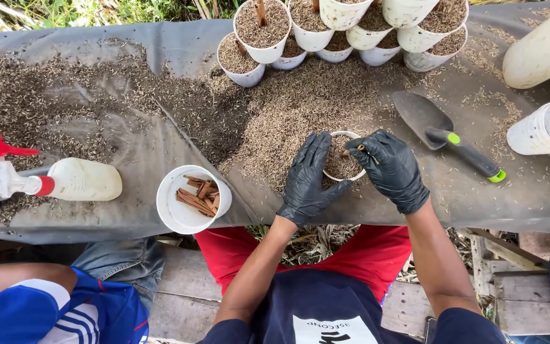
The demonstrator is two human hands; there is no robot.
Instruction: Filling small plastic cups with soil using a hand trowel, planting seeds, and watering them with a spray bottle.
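Hands: we count two, left hand (307, 181) and right hand (391, 169), both clamped on one filled cup (340, 167); one trowel (444, 135) nearby.

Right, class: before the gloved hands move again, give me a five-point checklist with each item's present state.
1. Left hand steadies the white cup: ok.
2. Right hand has a small stick at its fingertips over the cup: ok.
3. Cup filled with husks: ok.
4. Trowel lying free on the sheet beside the right hand: ok.
5. Stick already seated in the husks: cannot tell.
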